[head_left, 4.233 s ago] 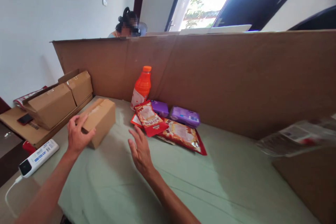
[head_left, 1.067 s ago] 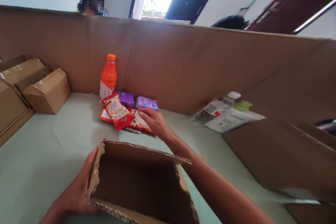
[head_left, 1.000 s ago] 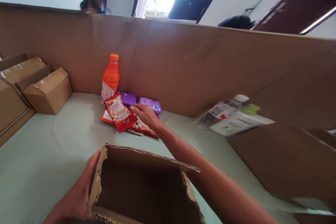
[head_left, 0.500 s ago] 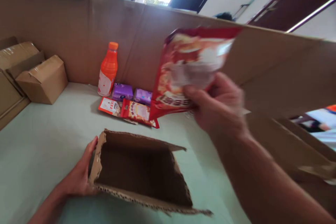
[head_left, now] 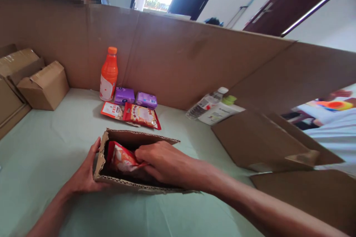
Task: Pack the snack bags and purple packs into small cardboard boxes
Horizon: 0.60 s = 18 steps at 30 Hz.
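Note:
An open cardboard box (head_left: 104,161) lies in front of me on the green cloth, its mouth facing me and its edges torn. My left hand (head_left: 89,170) grips the box's left side, thumb at the upper corner and fingers underneath. Inside the mouth, my right hand (head_left: 164,161) is closed on a red and white snack bag (head_left: 124,157), whose right end is hidden by the fingers. Behind the box lie a second red snack bag (head_left: 141,115) and a white and orange packet (head_left: 112,110), partly overlapped by that bag.
An orange drink bottle (head_left: 109,76) stands by the cardboard wall (head_left: 172,52), beside two purple packs (head_left: 146,100). To the right lean a clear bottle (head_left: 207,103) and a white container with green cap (head_left: 219,113). Cardboard boxes (head_left: 46,85) stand left; cardboard flaps (head_left: 250,140) are at right.
My right hand has lowered the snack bag from above the table into the box, moving down and left. The left hand still holds the box. The bottles at right have come into sight.

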Motion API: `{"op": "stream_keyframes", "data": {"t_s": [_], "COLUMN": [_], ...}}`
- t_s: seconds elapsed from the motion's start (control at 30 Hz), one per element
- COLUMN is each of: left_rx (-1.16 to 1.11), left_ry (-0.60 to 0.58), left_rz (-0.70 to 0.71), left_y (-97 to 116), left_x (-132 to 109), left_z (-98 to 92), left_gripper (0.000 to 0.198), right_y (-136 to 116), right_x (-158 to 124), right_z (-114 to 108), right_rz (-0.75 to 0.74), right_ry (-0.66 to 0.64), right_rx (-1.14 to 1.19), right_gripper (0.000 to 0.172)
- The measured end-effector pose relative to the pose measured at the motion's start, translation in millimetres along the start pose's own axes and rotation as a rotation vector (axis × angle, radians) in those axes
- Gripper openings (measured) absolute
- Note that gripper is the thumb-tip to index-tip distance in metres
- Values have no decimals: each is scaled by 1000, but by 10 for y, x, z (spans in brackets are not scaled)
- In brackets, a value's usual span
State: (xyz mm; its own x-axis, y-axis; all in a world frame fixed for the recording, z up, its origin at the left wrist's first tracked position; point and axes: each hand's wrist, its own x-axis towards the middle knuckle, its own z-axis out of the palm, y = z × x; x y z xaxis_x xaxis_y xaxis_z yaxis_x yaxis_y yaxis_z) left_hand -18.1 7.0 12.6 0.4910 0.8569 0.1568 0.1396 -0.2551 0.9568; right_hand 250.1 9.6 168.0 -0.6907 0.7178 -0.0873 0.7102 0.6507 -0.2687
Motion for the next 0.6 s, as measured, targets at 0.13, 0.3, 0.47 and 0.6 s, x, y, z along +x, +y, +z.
{"op": "stream_keyframes", "data": {"t_s": [0.13,0.3,0.47,0.6], "left_rx": [41,50,73,139], "left_ry": [-6,-48,-67,-15], "left_rz": [62,80,89,116], "left_y": [64,102,89,130], "left_x": [5,11,36,28], "left_z": [-16,-36,-41,-38], "left_gripper": [126,118,114,112], "right_y": [-63,-58,118,145], "right_x": [250,325,-132,-792], "right_z": [232,284,-48,-40], "right_rz": [64,54,42,108], "right_ry": [-222,-472,-23,496], "right_rx": [-72,-143,-52,-21], "right_gripper": [13,17,11,14]}}
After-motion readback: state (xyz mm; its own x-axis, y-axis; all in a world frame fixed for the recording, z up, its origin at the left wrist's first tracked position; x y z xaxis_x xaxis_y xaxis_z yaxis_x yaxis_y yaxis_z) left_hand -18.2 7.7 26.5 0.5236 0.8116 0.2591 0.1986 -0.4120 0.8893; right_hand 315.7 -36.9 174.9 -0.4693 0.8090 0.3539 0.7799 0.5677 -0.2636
